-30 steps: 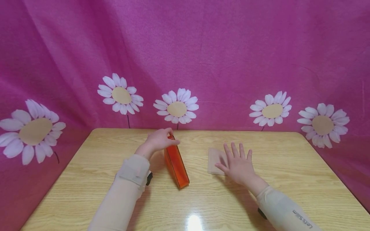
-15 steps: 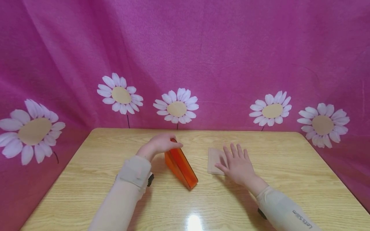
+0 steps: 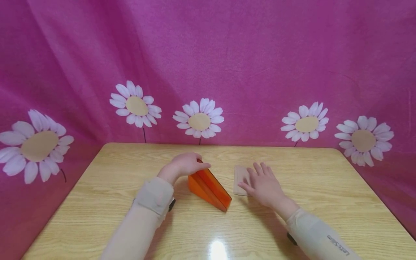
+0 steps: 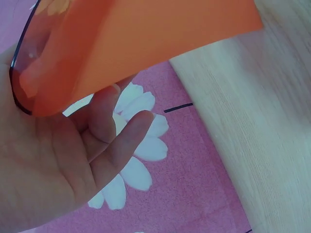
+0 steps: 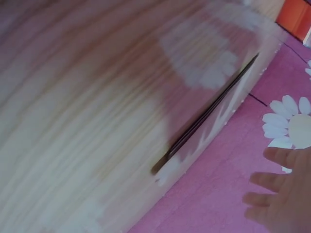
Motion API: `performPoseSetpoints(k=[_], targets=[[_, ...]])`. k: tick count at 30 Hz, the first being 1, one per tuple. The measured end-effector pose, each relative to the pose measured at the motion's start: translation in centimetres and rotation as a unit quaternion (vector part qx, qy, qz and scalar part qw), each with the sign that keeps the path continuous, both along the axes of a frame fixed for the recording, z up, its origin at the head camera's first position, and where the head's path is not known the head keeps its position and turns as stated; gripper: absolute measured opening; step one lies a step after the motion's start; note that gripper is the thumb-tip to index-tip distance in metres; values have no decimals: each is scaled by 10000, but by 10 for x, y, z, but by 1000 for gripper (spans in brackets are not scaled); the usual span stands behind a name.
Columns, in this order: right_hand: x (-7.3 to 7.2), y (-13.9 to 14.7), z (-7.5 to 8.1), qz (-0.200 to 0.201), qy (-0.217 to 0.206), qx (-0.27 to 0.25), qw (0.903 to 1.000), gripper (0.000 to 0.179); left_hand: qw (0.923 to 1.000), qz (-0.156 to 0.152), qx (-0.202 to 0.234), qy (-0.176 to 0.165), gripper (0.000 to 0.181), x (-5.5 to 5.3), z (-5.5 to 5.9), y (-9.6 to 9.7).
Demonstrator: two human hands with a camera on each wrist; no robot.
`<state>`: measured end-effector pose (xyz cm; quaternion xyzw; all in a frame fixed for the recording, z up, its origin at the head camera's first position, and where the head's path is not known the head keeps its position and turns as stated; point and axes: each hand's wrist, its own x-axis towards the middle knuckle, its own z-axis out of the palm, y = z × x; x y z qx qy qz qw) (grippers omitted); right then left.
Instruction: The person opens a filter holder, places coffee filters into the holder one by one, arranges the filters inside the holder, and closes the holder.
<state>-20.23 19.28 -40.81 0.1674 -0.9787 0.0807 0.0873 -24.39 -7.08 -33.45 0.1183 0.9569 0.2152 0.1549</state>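
My left hand (image 3: pixel 186 164) grips the far, upper end of a translucent orange plastic piece (image 3: pixel 208 191), wedge-shaped with dark edges and a hollow, channel-like side. It tilts down toward the right over the table. In the left wrist view the orange sheet (image 4: pixel 160 34) lies against the palm, with two fingers curled loosely below it. My right hand (image 3: pixel 267 187), palm down with fingers extended, hovers by a flat, see-through square piece (image 3: pixel 241 177) and partly hides it. From the right wrist, its thin dark edge (image 5: pixel 209 114) shows, separate from the fingers (image 5: pixel 267 182).
A light wood-grain table (image 3: pixel 130 216) carries both pieces. Behind and at the sides hangs a magenta cloth (image 3: pixel 247 65) printed with white daisies, close to the table's far edge. A bright light reflection lies at the front of the table.
My left hand has moved slightly right and nearer, swinging the orange piece's lower end to the right. My right hand has shifted a little left, with its fingers closer together.
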Motion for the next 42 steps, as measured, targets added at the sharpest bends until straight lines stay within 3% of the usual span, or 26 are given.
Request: performPoseSetpoints(k=[4, 8, 13, 17, 21, 27, 32, 35, 38, 42], targets=[[-1, -9, 2, 201, -506, -452, 9975, 65, 9999, -17, -86, 126, 56, 1, -2, 1], [0, -20, 6, 317, -1109, -979, 9885, 71, 9995, 46, -166, 247, 53, 3, -4, 4], [1, -36, 10, 411, -1421, -1289, 9806, 78, 9988, 87, -242, 408, 54, 5, -5, 9], [5, -47, 12, 463, -1817, -1640, 9685, 82, 9982, 97, -319, 497, 57, 8, -6, 13], [7, -56, 10, 638, -1907, -1752, 9638, 78, 9974, 154, -408, 578, 56, 11, -6, 15], [8, -64, 5, 975, -1723, -1550, 9679, 50, 9976, 218, -359, 542, 51, 13, -4, 17], [8, -66, 7, 872, -1739, -1519, 9691, 44, 9994, 166, 39, 316, 65, 14, -6, 11], [8, -67, 7, 893, -1749, -1485, 9692, 44, 9980, -174, 599, 39, 61, 10, -10, 2], [9, -68, 8, 867, -1731, -1446, 9704, 44, 9887, -621, 1277, -472, 51, 4, -15, -12], [11, -69, 9, 798, -1739, -1462, 9706, 43, 9685, -1143, 1932, -1081, 43, -2, -24, -28]])
